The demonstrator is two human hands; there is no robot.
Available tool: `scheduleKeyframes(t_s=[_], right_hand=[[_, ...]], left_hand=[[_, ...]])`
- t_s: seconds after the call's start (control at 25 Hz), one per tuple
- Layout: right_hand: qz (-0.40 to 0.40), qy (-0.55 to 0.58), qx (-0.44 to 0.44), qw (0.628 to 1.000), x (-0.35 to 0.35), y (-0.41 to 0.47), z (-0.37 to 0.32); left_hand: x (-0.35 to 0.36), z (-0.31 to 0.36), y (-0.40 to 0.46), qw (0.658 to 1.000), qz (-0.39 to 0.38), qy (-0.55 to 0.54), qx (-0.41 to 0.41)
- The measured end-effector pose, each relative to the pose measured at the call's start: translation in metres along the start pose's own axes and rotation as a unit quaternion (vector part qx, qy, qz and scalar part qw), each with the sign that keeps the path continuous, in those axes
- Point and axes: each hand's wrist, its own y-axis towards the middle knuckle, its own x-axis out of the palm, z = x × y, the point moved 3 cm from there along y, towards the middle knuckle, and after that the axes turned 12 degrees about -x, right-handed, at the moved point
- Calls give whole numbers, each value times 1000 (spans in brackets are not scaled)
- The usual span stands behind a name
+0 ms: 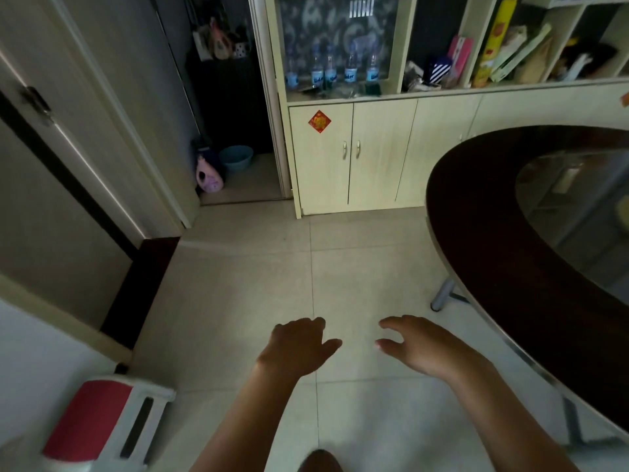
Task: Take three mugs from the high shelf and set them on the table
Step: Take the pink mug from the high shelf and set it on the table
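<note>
Left hand (pixel 299 345): empty, fingers loosely spread | right hand (pixel 422 345): empty, fingers loosely spread | both above pale floor tiles (pixel 357 274) | round dark wooden table (pixel 476 212): right

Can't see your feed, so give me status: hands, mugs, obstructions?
Left hand open, empty. Right hand open, empty. No mugs in view. Round table at right, floor ahead unobstructed.

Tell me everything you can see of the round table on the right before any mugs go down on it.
The table has a broad, dark, glossy wood-look rim around a glass centre that reflects the room. A pale metal-look band edges it, and grey metal legs stand on the tiled floor. It is cut off by the right side of the view. No mugs show on the visible part. Neither hand touches it.
</note>
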Motion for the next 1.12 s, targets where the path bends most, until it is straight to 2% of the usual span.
scheduleKeyframes(t_s=[0.28, 0.36, 0.44, 0.56, 0.84, 1.12], right_hand=[[9, 13, 15, 1000, -63, 156, 23], [2, 18, 22, 1000, -76, 177, 20], [29, 35, 58, 997, -122, 260, 36], [28, 32, 73, 996, -142, 272, 33], [64, 51, 116, 990, -231, 392, 107], [95, 26, 98, 990, -351, 506, 191]], left_hand=[[-71, -13, 165, 1000, -7, -2, 22], [-92, -16, 187, 999, -12, 22, 41], [-146, -20, 285, 998, -10, 27, 55], [-159, -15, 310, 996, -20, 39, 83], [-229, 36, 478, 989, -19, 60, 134], [-314, 114, 626, 988, 14, 63, 143]])
